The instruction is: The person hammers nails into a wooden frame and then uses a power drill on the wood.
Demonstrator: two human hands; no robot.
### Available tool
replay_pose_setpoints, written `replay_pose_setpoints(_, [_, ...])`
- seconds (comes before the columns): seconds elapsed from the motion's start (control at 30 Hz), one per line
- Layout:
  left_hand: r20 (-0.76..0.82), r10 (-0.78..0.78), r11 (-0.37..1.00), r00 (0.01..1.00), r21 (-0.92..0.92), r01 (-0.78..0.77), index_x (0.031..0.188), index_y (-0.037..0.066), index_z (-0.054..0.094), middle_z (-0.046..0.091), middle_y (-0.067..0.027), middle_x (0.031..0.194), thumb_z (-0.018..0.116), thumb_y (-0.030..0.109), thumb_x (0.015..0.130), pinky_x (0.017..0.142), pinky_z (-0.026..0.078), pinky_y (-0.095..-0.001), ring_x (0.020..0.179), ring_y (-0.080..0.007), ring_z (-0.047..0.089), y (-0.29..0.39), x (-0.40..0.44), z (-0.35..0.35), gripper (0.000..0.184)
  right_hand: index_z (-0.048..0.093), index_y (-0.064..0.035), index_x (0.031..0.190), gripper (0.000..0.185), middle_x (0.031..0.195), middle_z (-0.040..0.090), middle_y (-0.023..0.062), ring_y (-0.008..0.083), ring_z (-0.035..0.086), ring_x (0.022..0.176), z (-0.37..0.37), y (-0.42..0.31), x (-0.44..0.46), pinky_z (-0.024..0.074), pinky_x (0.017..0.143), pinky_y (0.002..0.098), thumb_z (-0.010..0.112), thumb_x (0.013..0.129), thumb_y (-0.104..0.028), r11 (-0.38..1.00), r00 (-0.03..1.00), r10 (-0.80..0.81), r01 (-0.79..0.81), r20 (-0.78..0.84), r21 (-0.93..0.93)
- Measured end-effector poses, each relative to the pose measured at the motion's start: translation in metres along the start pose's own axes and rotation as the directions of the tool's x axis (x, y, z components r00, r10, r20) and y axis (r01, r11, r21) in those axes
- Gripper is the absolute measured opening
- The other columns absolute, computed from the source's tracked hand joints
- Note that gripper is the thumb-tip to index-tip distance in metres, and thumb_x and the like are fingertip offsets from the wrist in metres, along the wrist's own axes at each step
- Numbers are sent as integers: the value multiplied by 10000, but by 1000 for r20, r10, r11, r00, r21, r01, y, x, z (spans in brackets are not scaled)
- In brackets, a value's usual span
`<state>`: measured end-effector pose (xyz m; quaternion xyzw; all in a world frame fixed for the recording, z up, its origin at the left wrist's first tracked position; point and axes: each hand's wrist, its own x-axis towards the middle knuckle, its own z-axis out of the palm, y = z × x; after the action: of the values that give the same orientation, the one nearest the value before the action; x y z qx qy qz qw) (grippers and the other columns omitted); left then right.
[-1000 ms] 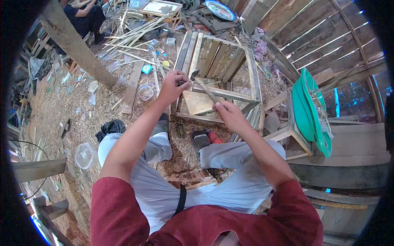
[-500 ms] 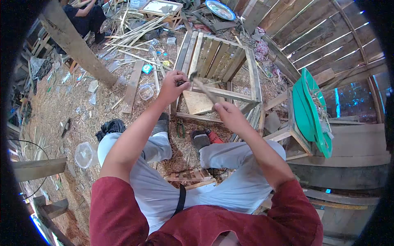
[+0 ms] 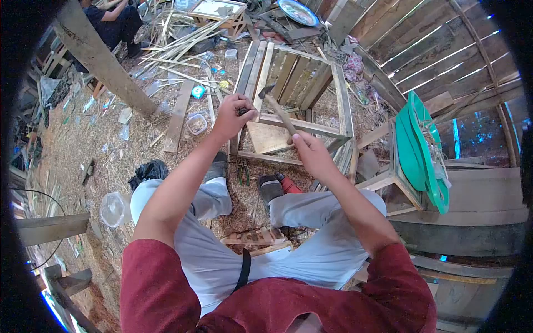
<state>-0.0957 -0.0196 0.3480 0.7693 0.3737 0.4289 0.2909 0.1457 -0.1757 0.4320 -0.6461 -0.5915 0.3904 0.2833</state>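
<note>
In my right hand (image 3: 312, 150) is a hammer (image 3: 282, 115), gripped near the end of its wooden handle. Its dark head points up and away, just past my left hand (image 3: 234, 115). The fingers of that left hand are closed at the near left corner of a slatted wooden frame (image 3: 305, 126). Something small and dark shows between them, too small to make out. Inside the frame's near end lies a pale board (image 3: 269, 139).
Pliers (image 3: 244, 173) and a red tool (image 3: 287, 184) lie by my feet. Green basins (image 3: 413, 150) lean at the right. Split sticks (image 3: 186, 47), a tape measure (image 3: 199, 92) and plastic tubs (image 3: 197, 124) litter the shavings. Another person (image 3: 114, 25) sits at the far left.
The hammer's head has lifted away from my left hand, up and slightly to the right. My left hand stays at the frame's corner, nearly unmoved.
</note>
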Motion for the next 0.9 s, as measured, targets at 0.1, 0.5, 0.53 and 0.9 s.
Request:
replay_pose_setpoints(0.1, [9, -20, 1000, 1000, -14, 20, 815, 38, 684, 667, -76, 960, 823, 132, 801, 905, 463, -399, 972, -275, 609, 3, 3, 0, 169, 692, -22, 1052, 367, 702, 509, -14, 100, 503, 644, -5, 0, 1, 416, 595, 305, 495, 1104, -327, 998, 998, 56, -55, 42, -20])
replay_pose_setpoints(0.5, [-22, -39, 999, 999, -8, 39, 820, 56, 727, 682, -73, 957, 835, 176, 784, 939, 475, -413, 997, -292, 616, 1, 0, 1, 165, 695, -23, 1037, 373, 693, 491, -16, 87, 479, 632, 0, -6, 0, 402, 586, 307, 493, 1107, -329, 998, 1000, -16, 18, -20, 53])
replay_pose_setpoints(0.53, [-17, -48, 999, 999, -16, 48, 820, 56, 726, 681, -72, 959, 837, 173, 783, 940, 474, -413, 1001, -291, 614, 3, 0, 0, 165, 694, -23, 1036, 374, 690, 486, -16, 86, 477, 631, 1, -8, -1, 401, 586, 307, 493, 1108, -330, 998, 998, -37, 40, -56, 55])
replay_pose_setpoints(0.9, [-14, -43, 999, 999, -15, 43, 809, 54, 720, 690, -68, 962, 839, 148, 768, 932, 468, -415, 978, -299, 611, -3, 1, 2, 158, 676, 3, 1027, 383, 710, 535, 39, 159, 531, 671, -4, 0, 3, 444, 647, 346, 509, 1095, -335, 999, 998, 53, -54, 46, 5])
